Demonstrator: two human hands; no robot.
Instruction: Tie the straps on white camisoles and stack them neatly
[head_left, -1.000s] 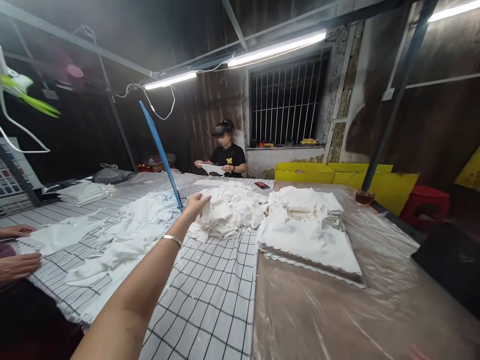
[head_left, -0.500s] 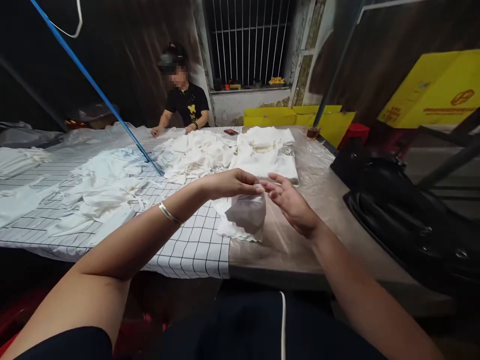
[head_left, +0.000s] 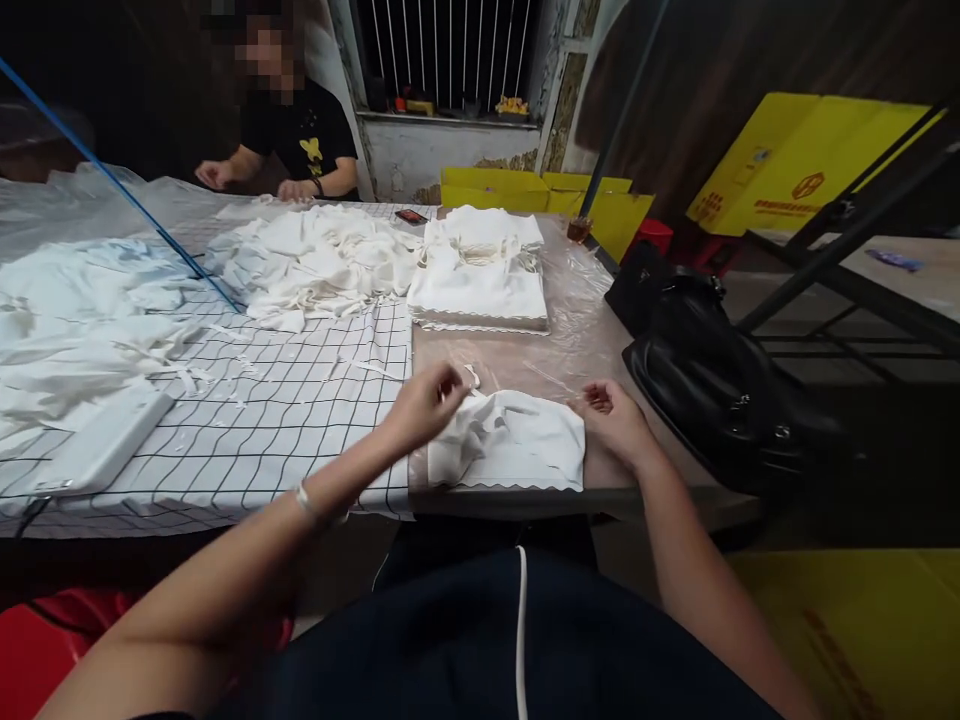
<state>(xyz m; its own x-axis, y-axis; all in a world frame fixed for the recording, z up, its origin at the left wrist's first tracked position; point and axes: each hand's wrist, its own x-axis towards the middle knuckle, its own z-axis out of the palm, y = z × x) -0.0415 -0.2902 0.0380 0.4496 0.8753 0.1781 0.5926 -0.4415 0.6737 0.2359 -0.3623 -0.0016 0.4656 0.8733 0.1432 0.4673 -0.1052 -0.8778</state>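
A white camisole [head_left: 525, 440] with a scalloped hem lies flat and a little rumpled on the plastic-covered table, close to the front edge. At its upper left corner, my left hand [head_left: 429, 405] is closed in a pinch on the fabric or strap, and a short piece of white strap shows by the fingertips. My right hand [head_left: 611, 415] is at the upper right corner with curled fingers, pinching the top edge or a thin strap. Behind them sits a neat stack of folded white camisoles [head_left: 480, 290].
Loose white garments [head_left: 322, 260] are heaped left of the stack on a checked cloth [head_left: 315, 400]. A white flat device [head_left: 105, 445] lies at front left. A black bag [head_left: 697, 370] stands at the right edge. Across the table, a person [head_left: 300, 140] works near a blue pole [head_left: 112, 180].
The camisole has gone from being held up, bunched, between my hands to lying spread on the table. My hands have moved apart and down. The view has shifted right and downward.
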